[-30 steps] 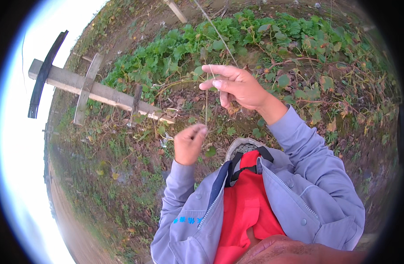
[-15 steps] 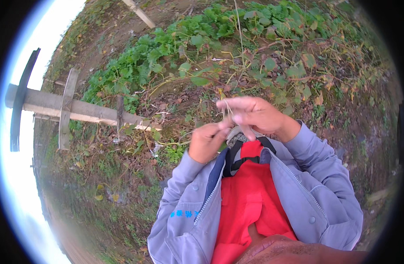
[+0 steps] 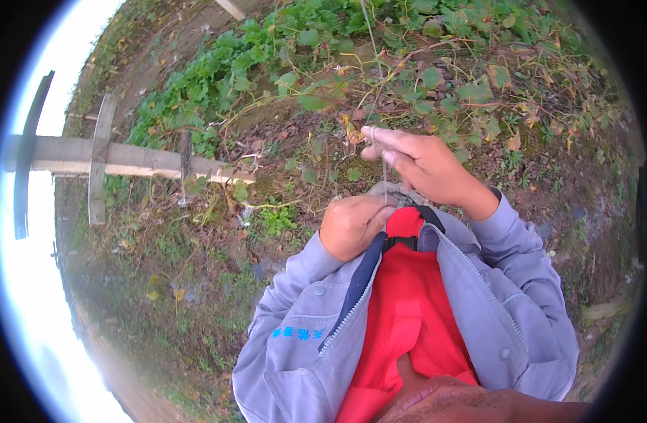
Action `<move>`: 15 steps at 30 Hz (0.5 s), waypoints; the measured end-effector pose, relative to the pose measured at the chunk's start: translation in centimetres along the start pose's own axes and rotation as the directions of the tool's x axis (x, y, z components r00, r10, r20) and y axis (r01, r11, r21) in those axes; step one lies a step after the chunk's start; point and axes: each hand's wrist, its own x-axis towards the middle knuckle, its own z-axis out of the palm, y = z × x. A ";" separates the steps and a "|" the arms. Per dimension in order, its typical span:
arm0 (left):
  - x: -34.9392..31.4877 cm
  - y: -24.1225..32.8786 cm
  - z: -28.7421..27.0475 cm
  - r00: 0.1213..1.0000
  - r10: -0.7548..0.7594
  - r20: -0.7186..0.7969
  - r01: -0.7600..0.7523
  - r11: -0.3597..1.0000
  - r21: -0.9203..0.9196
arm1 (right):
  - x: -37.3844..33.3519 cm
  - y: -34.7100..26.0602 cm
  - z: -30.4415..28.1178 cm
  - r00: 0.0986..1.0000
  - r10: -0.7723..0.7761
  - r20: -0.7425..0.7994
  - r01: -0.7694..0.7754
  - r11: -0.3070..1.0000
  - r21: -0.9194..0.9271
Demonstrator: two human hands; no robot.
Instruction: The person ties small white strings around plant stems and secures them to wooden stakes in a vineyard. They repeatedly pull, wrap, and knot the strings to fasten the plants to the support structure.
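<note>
A thin, pale string (image 3: 374, 60) comes down from the top of the view, past the plants, to my hands in front of my chest. My right hand (image 3: 426, 166) is the farther one, its fingers pointing left and closed on the string, which crosses or wraps near the fingertips. Lower and nearer my body, my left hand (image 3: 353, 224) is closed, with a short length of string running down into its pinched fingers. The string's end is hidden there. Both hands sit just beyond the collar of my red shirt (image 3: 415, 303) and the open grey jacket (image 3: 302, 317).
A wooden post (image 3: 133, 158) with crosspieces reaches in from the left, ending near my left hand. Low green leafy plants (image 3: 218, 77) spread across the far side. Vines with yellowing leaves (image 3: 478, 92) trail over the soil at the far right.
My hands have come apart: the right moved away and to the right, the left slightly to the right and nearer my chest. A length of string now stretches between them.
</note>
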 end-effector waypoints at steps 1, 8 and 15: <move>0.1 0.6 0.4 0.999 0.008 -0.046 -0.007 1.000 0.017 | 0.3 0.6 -1.2 0.992 0.024 0.127 0.005 0.975 -0.223; 3.0 3.8 4.4 0.979 -0.036 -0.202 0.051 0.996 0.070 | -2.7 1.8 -10.5 0.465 -0.049 0.884 -0.307 0.928 0.213; 5.8 5.1 10.6 0.970 -0.135 -0.201 0.169 0.972 0.163 | -2.5 5.8 -9.3 0.952 -0.258 0.165 0.295 0.915 -0.274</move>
